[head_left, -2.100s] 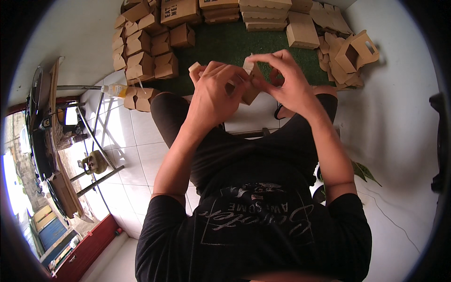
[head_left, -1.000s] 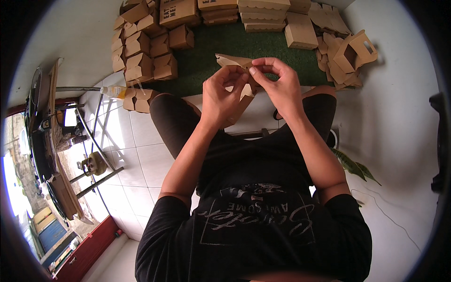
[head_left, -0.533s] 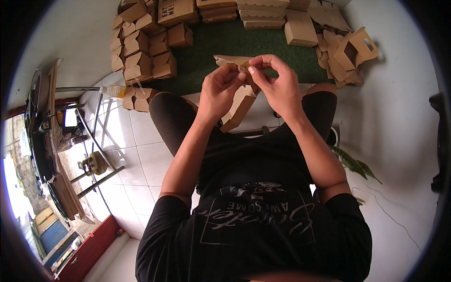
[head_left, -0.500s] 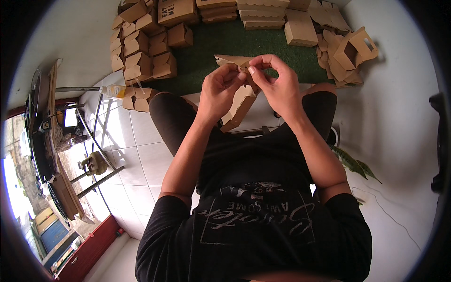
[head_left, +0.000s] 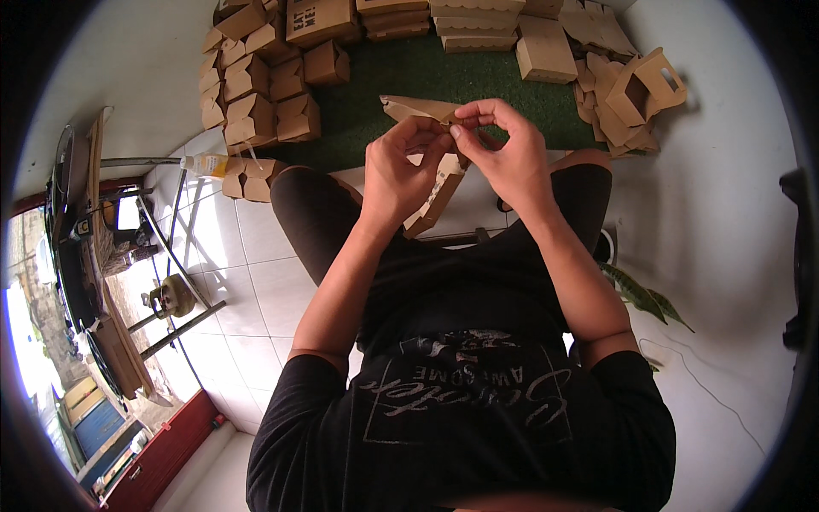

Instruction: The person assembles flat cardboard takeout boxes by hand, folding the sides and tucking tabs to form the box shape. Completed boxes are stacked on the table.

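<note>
Both hands pinched one flat kraft cardboard box blank (head_left: 431, 183) above your lap: left hand (head_left: 401, 175) closed on its upper flap, right hand (head_left: 503, 154) w/ thumb & forefinger nipping the edge, prob. to steady the fold. Finished boxes (head_left: 264, 85) sat stacked beyond on green mat (head_left: 444, 72).

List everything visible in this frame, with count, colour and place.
box blank: one, brown, held in both hands above the lap
folded boxes: many, brown, stacked upper left
flat stacks: several, brown, top centre
handled boxes: a heap, brown, upper right
mat: one, green, under the boxes
bottle: one, pale, left of the knee
floor tiles: white, lower left
plant leaves: green, right
cable: one, thin, lower right
left hand: fingers gripping the blank
right hand: fingers pinching the blank's top edge
</note>
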`<state>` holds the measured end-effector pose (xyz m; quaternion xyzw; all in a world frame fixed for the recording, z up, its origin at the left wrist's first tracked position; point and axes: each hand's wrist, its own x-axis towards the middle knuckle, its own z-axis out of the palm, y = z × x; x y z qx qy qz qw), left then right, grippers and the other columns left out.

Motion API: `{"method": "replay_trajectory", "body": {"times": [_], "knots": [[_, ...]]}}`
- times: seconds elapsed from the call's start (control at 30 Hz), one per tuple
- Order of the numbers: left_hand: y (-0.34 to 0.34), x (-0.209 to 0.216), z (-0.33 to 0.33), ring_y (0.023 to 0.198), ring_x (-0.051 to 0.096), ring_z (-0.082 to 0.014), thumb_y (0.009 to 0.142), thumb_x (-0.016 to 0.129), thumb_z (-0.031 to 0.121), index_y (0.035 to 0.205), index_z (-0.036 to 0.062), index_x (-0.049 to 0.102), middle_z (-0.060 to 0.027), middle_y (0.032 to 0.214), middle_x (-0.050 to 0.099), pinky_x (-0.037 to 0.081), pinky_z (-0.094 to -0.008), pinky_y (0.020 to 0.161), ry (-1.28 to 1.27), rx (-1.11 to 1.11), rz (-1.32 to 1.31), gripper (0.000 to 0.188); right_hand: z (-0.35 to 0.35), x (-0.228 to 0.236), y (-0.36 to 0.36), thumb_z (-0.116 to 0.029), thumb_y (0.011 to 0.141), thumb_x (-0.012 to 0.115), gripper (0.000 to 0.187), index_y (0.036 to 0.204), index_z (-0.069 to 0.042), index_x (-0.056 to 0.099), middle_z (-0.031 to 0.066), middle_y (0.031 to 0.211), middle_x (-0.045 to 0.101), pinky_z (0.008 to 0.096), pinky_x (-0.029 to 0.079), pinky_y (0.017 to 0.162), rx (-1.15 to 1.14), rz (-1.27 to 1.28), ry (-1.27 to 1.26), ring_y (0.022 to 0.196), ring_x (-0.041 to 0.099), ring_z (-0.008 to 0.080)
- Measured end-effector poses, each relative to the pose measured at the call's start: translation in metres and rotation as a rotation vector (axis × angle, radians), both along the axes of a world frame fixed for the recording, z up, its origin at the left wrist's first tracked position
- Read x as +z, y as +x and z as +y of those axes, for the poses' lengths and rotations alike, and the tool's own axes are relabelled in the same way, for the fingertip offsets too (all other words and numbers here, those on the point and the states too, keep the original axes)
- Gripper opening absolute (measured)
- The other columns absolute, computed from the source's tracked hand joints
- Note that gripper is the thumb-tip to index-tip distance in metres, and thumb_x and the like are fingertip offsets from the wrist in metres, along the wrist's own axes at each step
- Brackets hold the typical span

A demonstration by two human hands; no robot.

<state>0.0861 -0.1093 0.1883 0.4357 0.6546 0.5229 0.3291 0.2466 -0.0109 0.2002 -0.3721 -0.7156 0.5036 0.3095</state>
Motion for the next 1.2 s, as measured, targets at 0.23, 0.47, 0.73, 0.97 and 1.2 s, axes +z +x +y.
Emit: {"method": "replay_trajectory", "body": {"times": [0.23, 0.47, 0.73, 0.97, 1.2], "knots": [[-0.001, -0.004, 0.0, 0.105, 0.086, -0.019, 0.108, 0.078, 0.004, 0.116, -0.0071, 0.073, -0.0134, 0.105, 0.085, 0.066, -0.0348, 0.095, 0.049, -0.022, -0.064, 0.015, 0.01, 0.001, 0.004, -0.009, 0.104, 0.085, 0.023, 0.125, -0.004, 0.078, 0.0038, 0.109, 0.082, 0.0334, 0.066, 0.093, 0.05, -0.034, 0.032, 0.107, 0.077, 0.0113], [-0.001, -0.004, -0.001, 0.106, 0.084, -0.0176, 0.11, 0.077, 0.005, 0.116, -0.0074, 0.072, -0.0145, 0.106, 0.085, 0.065, -0.034, 0.095, 0.002, -0.026, -0.11, 0.015, 0.013, 0.015, 0.006, -0.007, 0.104, 0.085, 0.03, 0.132, -0.005, 0.074, 0.0015, 0.107, 0.083, 0.0312, 0.065, 0.096, 0.071, -0.133, 0.025, 0.104, 0.076, 0.0096], [0.001, -0.005, -0.002, 0.109, 0.083, -0.0175, 0.11, 0.077, 0.005, 0.119, -0.0068, 0.071, -0.0143, 0.108, 0.085, 0.064, -0.0346, 0.099, 0.011, -0.058, -0.123, 0.016, 0.014, 0.02, 0.01, -0.011, 0.101, 0.088, 0.036, 0.134, -0.006, 0.074, 0.0022, 0.103, 0.085, 0.032, 0.064, 0.093, 0.06, -0.219, 0.042, 0.102, 0.077, 0.0107], [0.0, -0.012, -0.004, 0.114, 0.08, -0.0158, 0.114, 0.077, 0.012, 0.129, -0.0032, 0.07, -0.0141, 0.118, 0.086, 0.061, -0.0329, 0.103, 0.003, -0.081, -0.2, 0.022, 0.021, 0.023, 0.013, -0.018, 0.101, 0.091, 0.04, 0.135, -0.006, 0.074, 0.0063, 0.104, 0.088, 0.0333, 0.061, 0.097, 0.085, -0.245, -0.003, 0.1, 0.079, 0.0125], [0.003, -0.017, -0.003, 0.107, 0.081, -0.0137, 0.116, 0.074, 0.012, 0.131, -0.0046, 0.067, -0.0151, 0.111, 0.087, 0.062, -0.0297, 0.095, 0.031, -0.024, -0.383, 0.024, 0.02, 0.022, 0.015, -0.017, 0.105, 0.088, 0.032, 0.134, -0.005, 0.08, 0.0072, 0.105, 0.088, 0.0319, 0.062, 0.094, 0.11, -0.194, -0.016, 0.101, 0.08, 0.0136]]}}
